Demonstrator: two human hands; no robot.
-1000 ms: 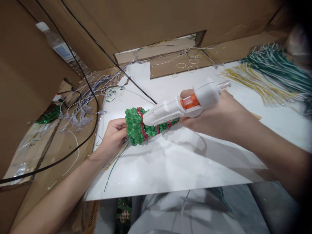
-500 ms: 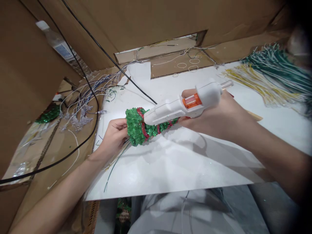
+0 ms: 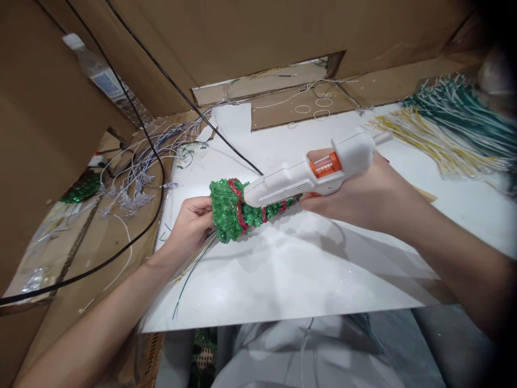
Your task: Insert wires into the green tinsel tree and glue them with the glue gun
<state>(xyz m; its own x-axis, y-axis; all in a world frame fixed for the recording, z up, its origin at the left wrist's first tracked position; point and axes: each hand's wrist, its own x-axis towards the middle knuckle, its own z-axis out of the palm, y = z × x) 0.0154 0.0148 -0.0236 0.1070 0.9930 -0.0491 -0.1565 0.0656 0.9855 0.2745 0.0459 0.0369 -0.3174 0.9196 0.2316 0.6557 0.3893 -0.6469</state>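
Above white board (image 3: 283, 280) | green sequined cone (image 3: 230, 211), red bands | left hand (image 3: 189, 226) grips it | right hand (image 3: 355, 194) grips glue gun (image 3: 297, 178)

The white hot glue gun (image 3: 291, 180) in the right hand (image 3: 355, 188) has slid toward 3 o'clock along the green sequined cone (image 3: 230, 210) and rolled, so its orange part (image 3: 325, 165) shows less. The rear end with the glue stick (image 3: 383, 138) has swung further toward 2 o'clock. The cone itself has shifted slightly toward 3 o'clock.
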